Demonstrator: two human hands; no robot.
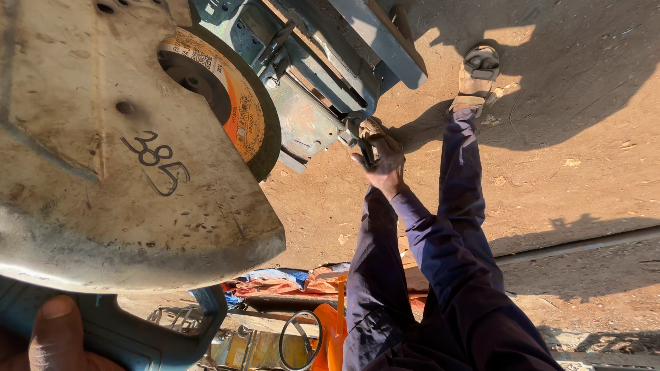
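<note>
A cut-off saw fills the upper left: its pale, scuffed metal blade guard (103, 172) covers most of an abrasive disc (240, 110) with an orange label. My left hand (48, 336) is at the bottom left, wrapped around the saw's blue-grey handle (144, 336), thumb on top. My right hand (381, 165), in a dark blue sleeve, reaches down to the saw's grey-green vise (309, 117) and is closed on its small dark crank handle (364, 141). What the vise clamps is hidden.
My legs in dark blue trousers stand right of the saw, one sandalled foot (476, 75) on sandy ground. Crumpled blue and orange cloth (289, 282), an orange frame (333, 330) with a wire loop (300, 340), and a long metal bar (584, 244) lie nearby.
</note>
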